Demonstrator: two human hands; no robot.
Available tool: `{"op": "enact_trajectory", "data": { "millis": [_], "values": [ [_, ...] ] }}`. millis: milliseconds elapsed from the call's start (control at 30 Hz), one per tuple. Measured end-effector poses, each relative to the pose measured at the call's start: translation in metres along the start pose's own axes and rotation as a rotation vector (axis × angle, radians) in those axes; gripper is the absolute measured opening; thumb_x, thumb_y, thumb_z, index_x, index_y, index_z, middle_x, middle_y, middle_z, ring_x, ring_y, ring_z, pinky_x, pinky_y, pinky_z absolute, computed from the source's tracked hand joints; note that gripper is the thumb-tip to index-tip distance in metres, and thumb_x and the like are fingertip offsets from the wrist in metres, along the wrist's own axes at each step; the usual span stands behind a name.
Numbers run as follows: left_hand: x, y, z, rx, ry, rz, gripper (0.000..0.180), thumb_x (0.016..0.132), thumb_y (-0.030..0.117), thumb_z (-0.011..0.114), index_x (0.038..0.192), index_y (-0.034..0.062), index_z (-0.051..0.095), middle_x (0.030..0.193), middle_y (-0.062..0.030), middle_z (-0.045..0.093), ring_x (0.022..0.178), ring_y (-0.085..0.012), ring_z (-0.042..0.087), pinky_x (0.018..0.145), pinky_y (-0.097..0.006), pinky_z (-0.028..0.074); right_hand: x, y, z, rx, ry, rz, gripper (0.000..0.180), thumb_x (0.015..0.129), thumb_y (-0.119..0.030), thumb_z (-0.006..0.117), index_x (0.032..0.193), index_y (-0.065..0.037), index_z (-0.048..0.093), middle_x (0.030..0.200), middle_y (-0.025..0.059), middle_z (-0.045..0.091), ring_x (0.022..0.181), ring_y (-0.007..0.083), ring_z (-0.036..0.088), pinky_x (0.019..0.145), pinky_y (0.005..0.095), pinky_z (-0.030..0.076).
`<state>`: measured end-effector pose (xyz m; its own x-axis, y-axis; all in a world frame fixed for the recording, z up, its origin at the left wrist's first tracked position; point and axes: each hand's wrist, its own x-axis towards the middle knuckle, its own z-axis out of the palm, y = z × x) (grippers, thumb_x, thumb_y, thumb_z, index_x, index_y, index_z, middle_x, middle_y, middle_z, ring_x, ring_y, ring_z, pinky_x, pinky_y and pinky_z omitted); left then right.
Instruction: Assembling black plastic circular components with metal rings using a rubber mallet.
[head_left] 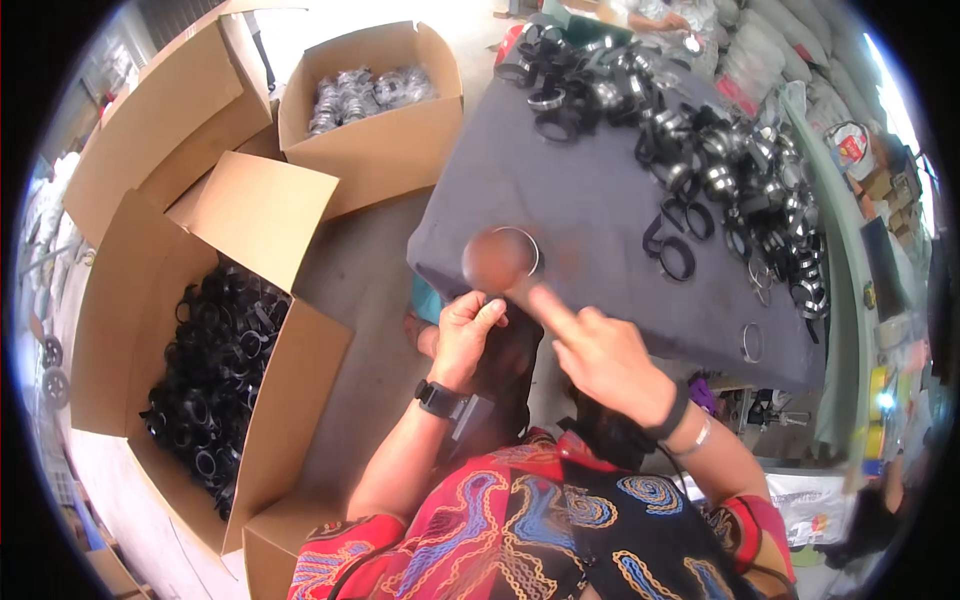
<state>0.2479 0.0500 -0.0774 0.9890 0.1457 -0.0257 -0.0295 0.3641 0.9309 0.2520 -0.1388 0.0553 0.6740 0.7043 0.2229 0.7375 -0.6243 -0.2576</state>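
Over the table's near left corner, my right hand (pixel 615 360) is closed, forefinger stretched forward, around the handle of a brown round-headed tool (pixel 495 258). Motion blurs the tool, so its exact kind is unclear. The bright rim of a metal ring (pixel 537 250) shows at the right edge of the tool's head, which covers most of it. Just below, my left hand (pixel 468 335) pinches thumb against fingers at the ring's near side; the gripped part is hidden. Black and silver rings (pixel 720 180) lie heaped across the far and right parts of the grey-covered table (pixel 580 200).
At left, an open cardboard box (pixel 305 390) holds many black rings (pixel 220 370). Behind it, another box (pixel 380 160) contains silver pieces in clear plastic (pixel 370 95). A single thin ring (pixel 752 342) lies by the table's right edge. A person's hand (pixel 675 20) shows across the table.
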Motion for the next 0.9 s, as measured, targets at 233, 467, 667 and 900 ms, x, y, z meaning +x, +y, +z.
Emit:
{"op": "enact_trajectory", "data": {
  "millis": [233,467,667,900],
  "values": [
    [0.001,0.0,-0.005,0.086,-0.017,0.013,0.017,0.091,0.016,0.062,0.08,0.0042,0.064,0.076,-0.0011,0.065,0.073,-0.0081,0.056,0.072,-0.025,0.045,0.064,-0.008,-0.045,0.117,0.161,-0.081,0.07,0.08,-0.005,0.061,0.145,-0.008,0.036,0.118,0.0195,0.059,0.086,0.0354,0.063,0.073,0.0394,0.053],
    [0.004,-0.005,-0.01,0.083,-0.038,0.018,0.017,0.091,0.016,0.062,0.079,0.003,0.064,0.077,-0.0014,0.065,0.075,-0.0089,0.056,0.073,-0.026,0.045,0.075,0.053,-0.005,0.346,0.161,-0.007,0.073,0.081,-0.007,0.06,0.147,-0.013,0.03,0.1,0.0253,0.064,0.081,0.0391,0.064,0.075,0.0431,0.051],
    [0.004,0.021,0.007,0.163,-0.056,-0.04,0.015,0.09,0.013,0.06,0.08,0.0027,0.065,0.078,-0.0026,0.066,0.076,-0.0106,0.057,0.073,-0.027,0.045,0.036,0.05,-0.004,0.556,0.009,0.351,0.073,0.083,-0.008,0.058,0.149,-0.011,0.028,0.088,0.0249,0.063,0.068,0.0239,0.064,0.07,0.0349,0.049],
    [0.013,0.047,0.0,0.217,0.003,-0.139,0.011,0.092,0.009,0.057,0.083,0.0027,0.058,0.074,-0.0035,0.062,0.066,-0.0111,0.058,0.064,-0.025,0.047,-0.025,0.076,-0.034,0.458,0.477,0.275,0.073,0.083,-0.008,0.06,0.148,-0.007,0.028,0.104,0.022,0.063,0.071,0.0257,0.065,0.076,0.0362,0.051]
  ]
}}
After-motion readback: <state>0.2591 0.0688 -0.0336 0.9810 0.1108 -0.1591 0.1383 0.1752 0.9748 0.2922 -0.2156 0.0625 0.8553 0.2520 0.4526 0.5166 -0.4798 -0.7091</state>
